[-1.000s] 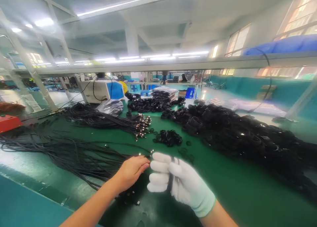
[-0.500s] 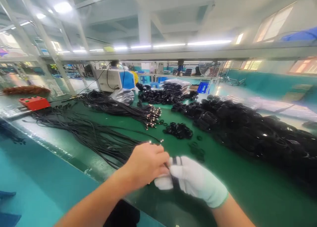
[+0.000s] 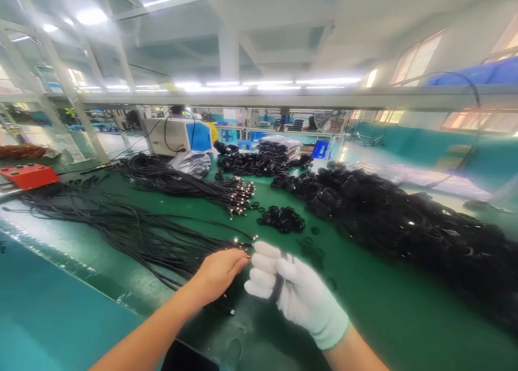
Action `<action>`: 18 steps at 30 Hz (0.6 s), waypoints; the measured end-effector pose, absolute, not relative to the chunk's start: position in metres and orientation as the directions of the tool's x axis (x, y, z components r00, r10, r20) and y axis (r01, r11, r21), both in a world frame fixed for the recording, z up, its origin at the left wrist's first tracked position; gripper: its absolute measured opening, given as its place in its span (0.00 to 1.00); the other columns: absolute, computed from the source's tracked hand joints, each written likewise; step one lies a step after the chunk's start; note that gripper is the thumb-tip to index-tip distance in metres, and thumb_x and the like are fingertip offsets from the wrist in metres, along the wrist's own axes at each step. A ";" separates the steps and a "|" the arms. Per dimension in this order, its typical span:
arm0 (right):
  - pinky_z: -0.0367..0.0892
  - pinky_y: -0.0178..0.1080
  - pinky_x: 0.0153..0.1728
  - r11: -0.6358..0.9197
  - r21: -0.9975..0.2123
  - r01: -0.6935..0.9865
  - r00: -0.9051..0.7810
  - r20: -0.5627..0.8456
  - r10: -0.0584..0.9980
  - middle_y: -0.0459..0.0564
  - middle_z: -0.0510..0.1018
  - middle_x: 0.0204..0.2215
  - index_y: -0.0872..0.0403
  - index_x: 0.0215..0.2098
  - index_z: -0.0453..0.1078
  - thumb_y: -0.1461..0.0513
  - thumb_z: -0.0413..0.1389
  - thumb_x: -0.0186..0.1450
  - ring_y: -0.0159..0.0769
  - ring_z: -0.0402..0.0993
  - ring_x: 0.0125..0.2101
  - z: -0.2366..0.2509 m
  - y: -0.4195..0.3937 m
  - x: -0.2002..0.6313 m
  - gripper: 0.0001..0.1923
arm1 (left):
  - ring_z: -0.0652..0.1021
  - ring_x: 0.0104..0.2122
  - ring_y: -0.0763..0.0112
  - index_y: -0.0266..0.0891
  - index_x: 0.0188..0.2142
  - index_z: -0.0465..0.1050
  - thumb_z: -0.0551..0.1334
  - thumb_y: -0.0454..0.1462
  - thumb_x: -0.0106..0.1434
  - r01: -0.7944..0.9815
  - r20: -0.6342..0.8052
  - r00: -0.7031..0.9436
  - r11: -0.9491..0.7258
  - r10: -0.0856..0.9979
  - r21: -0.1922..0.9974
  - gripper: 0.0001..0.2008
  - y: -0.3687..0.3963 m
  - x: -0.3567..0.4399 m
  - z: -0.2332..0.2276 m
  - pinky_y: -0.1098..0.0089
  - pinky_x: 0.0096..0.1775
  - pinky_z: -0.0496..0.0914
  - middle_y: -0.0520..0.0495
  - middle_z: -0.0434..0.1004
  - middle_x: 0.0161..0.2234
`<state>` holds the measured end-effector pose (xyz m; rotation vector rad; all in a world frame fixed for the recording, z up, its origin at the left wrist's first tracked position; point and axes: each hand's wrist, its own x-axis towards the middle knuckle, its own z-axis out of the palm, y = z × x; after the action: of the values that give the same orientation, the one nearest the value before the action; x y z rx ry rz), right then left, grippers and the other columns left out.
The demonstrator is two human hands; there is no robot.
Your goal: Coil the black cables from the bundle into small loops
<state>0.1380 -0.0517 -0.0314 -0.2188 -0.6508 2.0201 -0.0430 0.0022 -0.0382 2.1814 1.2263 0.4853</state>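
Gloved hand gripping black bands

White-gloved right hand curls closed around thin black rubber bands; bare left hand pinches shut just beside them; contents unclear.

On the worktop, the two hands meet at the near edge, the left hand touching the right hand, which has a band around its fingers. Loose cables spread to the left of the hands, with a second cable bundle behind them and a small heap of rings just beyond the right hand. A large pile of coiled cables fills the right side, and a machine stands at the far left end behind the bundle, with a box at the left edge.
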 end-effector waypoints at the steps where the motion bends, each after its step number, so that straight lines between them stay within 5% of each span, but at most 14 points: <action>1: 0.64 0.44 0.41 -0.341 -0.539 -0.770 -0.471 0.119 0.874 0.46 0.69 0.31 0.56 0.47 0.65 0.61 0.60 0.58 0.31 0.66 0.31 -0.031 -0.049 0.142 0.19 | 0.73 0.34 0.65 0.39 0.32 0.72 0.49 0.39 0.65 0.716 0.050 0.479 -0.424 0.876 0.555 0.14 0.000 -0.042 -0.040 0.69 0.35 0.62 0.48 0.75 0.32; 5: 0.62 0.49 0.50 -0.212 -0.576 -0.789 -0.344 0.130 0.930 0.48 0.73 0.37 0.55 0.49 0.66 0.62 0.57 0.61 0.34 0.70 0.37 -0.032 -0.040 0.154 0.18 | 0.74 0.29 0.65 0.42 0.33 0.70 0.47 0.39 0.66 0.851 0.115 0.470 -0.484 0.875 0.204 0.14 -0.027 -0.026 -0.041 0.70 0.30 0.59 0.50 0.75 0.29; 11: 0.61 0.52 0.51 -0.196 -0.687 -0.700 -0.295 0.029 0.955 0.55 0.75 0.44 0.56 0.49 0.67 0.60 0.60 0.59 0.41 0.72 0.43 -0.035 -0.039 0.153 0.20 | 0.70 0.23 0.69 0.40 0.26 0.67 0.53 0.33 0.62 0.783 0.287 0.577 -0.618 0.765 0.073 0.10 -0.062 -0.003 -0.036 0.68 0.28 0.56 0.52 0.73 0.24; 15: 0.64 0.45 0.46 -0.224 -0.785 -0.578 -0.318 -0.036 0.947 0.54 0.77 0.40 0.57 0.44 0.70 0.63 0.60 0.58 0.38 0.73 0.39 -0.033 -0.043 0.142 0.15 | 0.67 0.23 0.69 0.39 0.23 0.65 0.56 0.31 0.61 0.660 0.453 0.700 -0.743 0.552 -0.115 0.09 -0.052 -0.013 -0.021 0.67 0.29 0.55 0.52 0.70 0.22; 18: 0.65 0.39 0.41 -0.289 -0.804 -0.520 -0.479 -0.005 0.878 0.52 0.77 0.36 0.59 0.38 0.71 0.65 0.58 0.60 0.33 0.71 0.34 -0.037 -0.047 0.134 0.07 | 0.68 0.27 0.68 0.39 0.25 0.65 0.57 0.36 0.62 0.469 0.393 0.848 -0.850 0.357 -0.240 0.09 -0.032 -0.027 0.002 0.65 0.34 0.58 0.52 0.70 0.24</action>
<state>0.1338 -0.0471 -0.0369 -0.5722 -0.9521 1.8961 -0.0274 -0.0316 0.0022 3.3357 0.7680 0.5968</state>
